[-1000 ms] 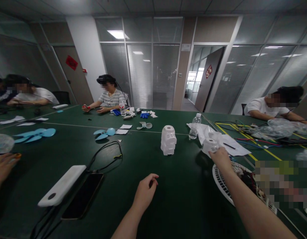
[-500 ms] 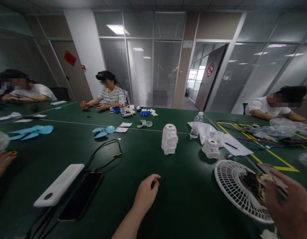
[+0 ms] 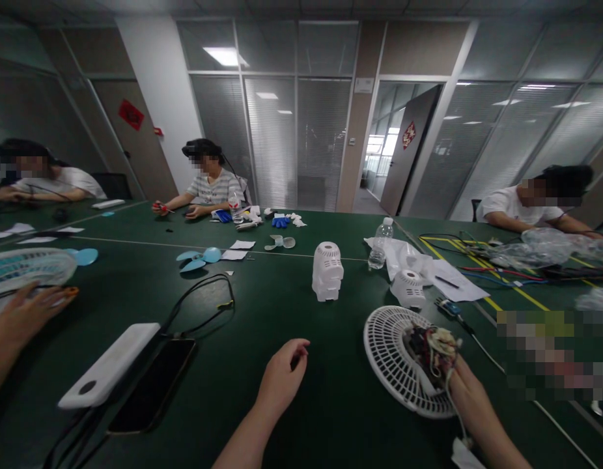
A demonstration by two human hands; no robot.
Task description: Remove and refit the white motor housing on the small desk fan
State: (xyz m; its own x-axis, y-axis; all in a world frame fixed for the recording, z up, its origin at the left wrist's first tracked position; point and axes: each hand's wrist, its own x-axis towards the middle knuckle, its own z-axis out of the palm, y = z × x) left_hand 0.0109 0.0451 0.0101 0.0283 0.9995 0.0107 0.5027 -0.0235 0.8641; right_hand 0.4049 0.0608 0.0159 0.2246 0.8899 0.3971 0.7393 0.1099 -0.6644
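My left hand rests on the green table, empty, with its fingers loosely curled and a gap by the thumb. At the right, my right hand grips a round white fan grille from its right side. A motor with tangled wires sits at the grille's middle and hides my fingertips. A white cord hangs down past my right wrist. Beyond the grille stands a white vented fan housing. A taller stack of similar white housings stands ahead of my left hand.
A white power bank and a black phone lie left, with cables. Another person's hand is by a second grille. Blue fan blades, a water bottle and papers lie farther off.
My right hand has moved left and taken hold of the fan grille, which has shifted left and tilted. At the far left, another grille has come into view over blue blades. My left hand stays put.
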